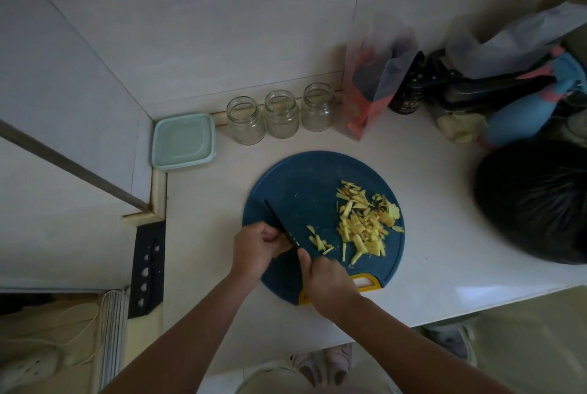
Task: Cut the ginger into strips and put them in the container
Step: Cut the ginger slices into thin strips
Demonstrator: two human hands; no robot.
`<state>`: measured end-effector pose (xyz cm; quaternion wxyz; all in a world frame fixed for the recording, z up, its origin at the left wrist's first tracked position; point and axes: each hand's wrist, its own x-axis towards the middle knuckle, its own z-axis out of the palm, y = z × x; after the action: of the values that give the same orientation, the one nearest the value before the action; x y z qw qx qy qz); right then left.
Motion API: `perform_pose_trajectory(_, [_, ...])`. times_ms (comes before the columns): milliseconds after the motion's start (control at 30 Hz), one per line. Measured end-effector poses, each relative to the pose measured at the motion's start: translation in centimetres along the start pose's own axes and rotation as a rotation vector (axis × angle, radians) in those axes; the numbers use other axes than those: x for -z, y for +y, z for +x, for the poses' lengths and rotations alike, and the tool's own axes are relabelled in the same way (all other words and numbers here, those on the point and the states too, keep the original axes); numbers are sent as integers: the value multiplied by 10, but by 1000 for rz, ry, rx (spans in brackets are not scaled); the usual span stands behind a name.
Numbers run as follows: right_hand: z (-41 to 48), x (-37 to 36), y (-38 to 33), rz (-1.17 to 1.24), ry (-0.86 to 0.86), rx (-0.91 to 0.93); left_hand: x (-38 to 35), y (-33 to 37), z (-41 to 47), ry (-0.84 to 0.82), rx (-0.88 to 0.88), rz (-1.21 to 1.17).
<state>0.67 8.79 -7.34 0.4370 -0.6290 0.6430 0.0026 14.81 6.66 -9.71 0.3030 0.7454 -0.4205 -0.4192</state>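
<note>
The white tabletop (428, 203) carries a round blue cutting board (298, 180). Well apart from it, in the back-left corner, sits a pale green container (184, 141) with its lid on, and three open glass jars (281, 114) stand just beside that.

On the right half of the board lies a loose pile of ginger strips (362, 225), with a smaller cluster nearer the blade. None has reached the container yet.

The left hand (257, 247) is curled down over a ginger piece (283, 251), pinning it to the board; only a yellowish edge shows. The right hand (330, 282) is wrapped round the handle of a dark knife (279, 222), whose blade lies right against the left fingers.

This looks like the cutting step, close to done. The next stroke calls for tucked fingertips and a thin, straight slice. After that the lid must come off and the strips be gathered across.
</note>
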Motion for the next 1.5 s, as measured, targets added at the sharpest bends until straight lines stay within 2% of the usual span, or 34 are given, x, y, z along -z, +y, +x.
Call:
perform_pose_trajectory(200, [17, 1, -18, -71, 48, -21, 3, 4, -3, -5, -1, 66])
perform_pose_trajectory(400, [4, 15, 6, 186, 15, -55, 1, 2, -5, 11, 15, 44])
perform_pose_trajectory(533, [-10, 21, 16, 234, 31, -38, 1, 2, -5, 11, 20, 36])
perform_pose_trajectory(800, [-23, 20, 11, 144, -9, 68, 5, 3, -5, 22, 55, 14])
perform_pose_trajectory(1200, [-25, 15, 13, 138, -17, 43, 7, 2, -2, 7, 58, 38])
perform_pose_trajectory(1300, [-22, 11, 12, 183, -43, -58, 7, 2, -2, -7, 48, 44])
perform_pose_trajectory(1400, [-19, 5, 14, 62, -60, 47, 6, 1, -1, 4, 31, 35])
perform_pose_trajectory(1500, [-17, 5, 11, 21, -39, 58, 5, -1, -1, 3, 12, 37])
